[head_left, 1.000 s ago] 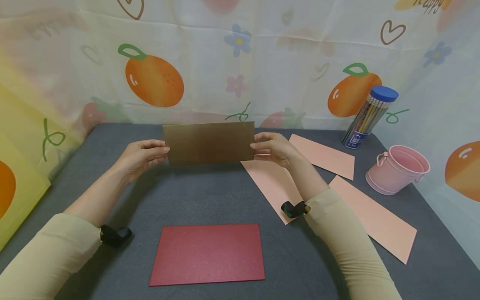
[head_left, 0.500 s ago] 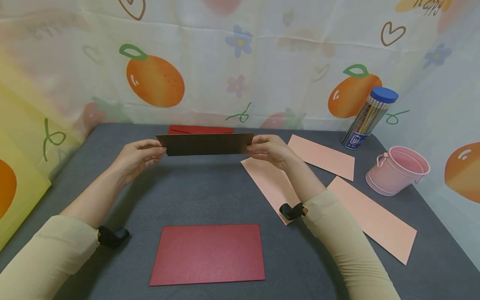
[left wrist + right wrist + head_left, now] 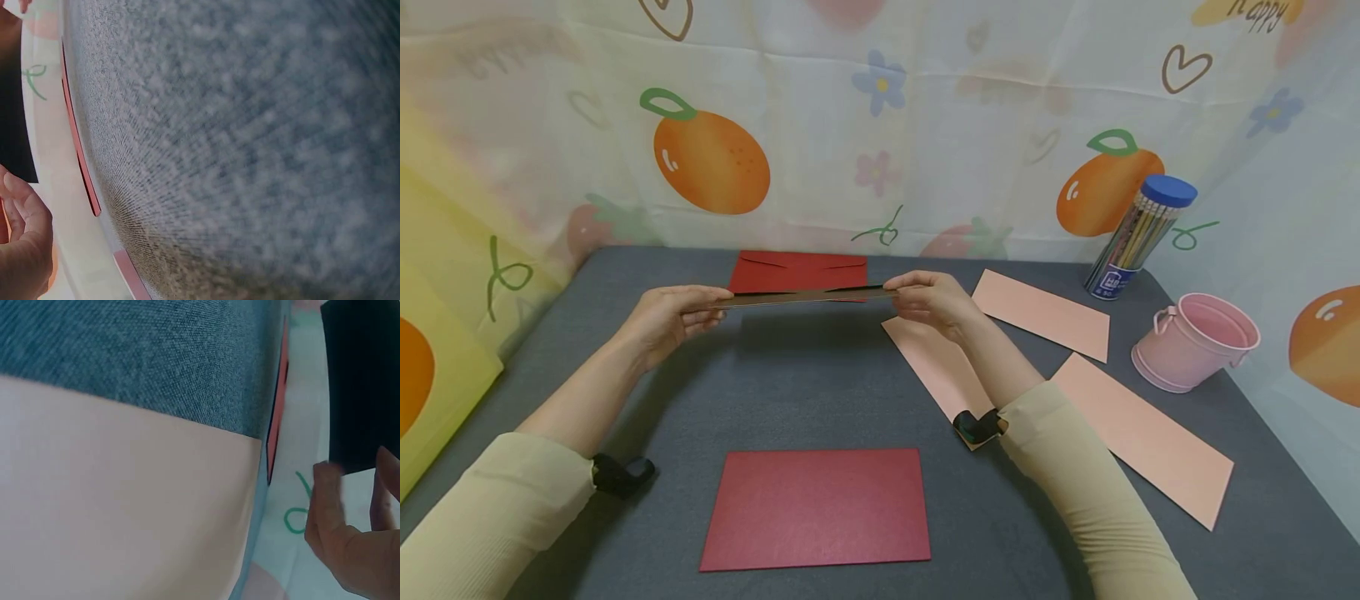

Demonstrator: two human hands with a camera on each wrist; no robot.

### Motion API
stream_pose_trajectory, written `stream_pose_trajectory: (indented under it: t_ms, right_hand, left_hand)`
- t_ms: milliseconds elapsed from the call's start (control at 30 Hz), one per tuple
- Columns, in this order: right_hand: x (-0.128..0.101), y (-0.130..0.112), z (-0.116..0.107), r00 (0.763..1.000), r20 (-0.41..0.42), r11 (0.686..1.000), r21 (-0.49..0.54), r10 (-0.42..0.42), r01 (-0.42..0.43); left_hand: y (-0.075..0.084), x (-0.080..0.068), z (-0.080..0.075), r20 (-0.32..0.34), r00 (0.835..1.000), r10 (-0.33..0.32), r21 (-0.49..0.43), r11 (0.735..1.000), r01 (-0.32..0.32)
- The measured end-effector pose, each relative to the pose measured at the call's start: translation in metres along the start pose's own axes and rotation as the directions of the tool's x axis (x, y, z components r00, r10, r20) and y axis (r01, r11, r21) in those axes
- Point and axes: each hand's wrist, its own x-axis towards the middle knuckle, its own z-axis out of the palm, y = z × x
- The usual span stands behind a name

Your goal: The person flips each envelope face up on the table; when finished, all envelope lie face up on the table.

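The left hand (image 3: 673, 315) and right hand (image 3: 934, 298) each pinch an end of a flat rectangular brown-gold card (image 3: 805, 296), held level and edge-on above the grey fabric desk (image 3: 820, 392) at 12 o'clock. Nothing is folded or inserted yet, judging by the red paper envelope (image 3: 800, 271) lying behind it. A matte red rectangular sheet (image 3: 815, 508) sits at 6 o'clock.

Brown card (image 3: 805, 296) between both hands now tipped flat, edge-on, with red envelope (image 3: 799, 272) uncovered behind.
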Motion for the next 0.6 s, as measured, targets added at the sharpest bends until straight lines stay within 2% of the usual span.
stream_pose_trajectory:
  t_ms: [133, 233, 300, 400, 600]
  right_hand:
    - [0.001, 0.001, 0.003, 1.000, -0.004, 1.000, -0.012, 0.020, -0.020]
    - [0.002, 0.002, 0.006, 0.999, -0.004, 0.999, -0.015, 0.032, -0.032]
    - [0.002, 0.003, 0.008, 0.999, -0.005, 0.999, -0.017, 0.038, -0.039]
    - [0.002, 0.003, 0.011, 0.999, -0.004, 0.998, -0.033, 0.051, -0.051]
    - [0.002, 0.004, 0.018, 0.995, 0.022, 0.990, -0.109, 0.096, -0.093]
  left_hand:
    - [-0.001, 0.000, -0.001, -0.010, 1.000, -0.010, 0.028, 1.000, 0.010]
    - [-0.002, 0.000, -0.002, -0.044, 0.998, -0.040, 0.087, 0.995, 0.043]
    - [-0.003, 0.001, -0.004, -0.068, 0.996, -0.059, 0.161, 0.984, 0.069]
    - [-0.005, 0.002, -0.006, -0.101, 0.992, -0.072, 0.285, 0.953, 0.098]
    - [-0.009, 0.001, -0.007, -0.153, 0.987, -0.054, 0.501, 0.856, 0.124]
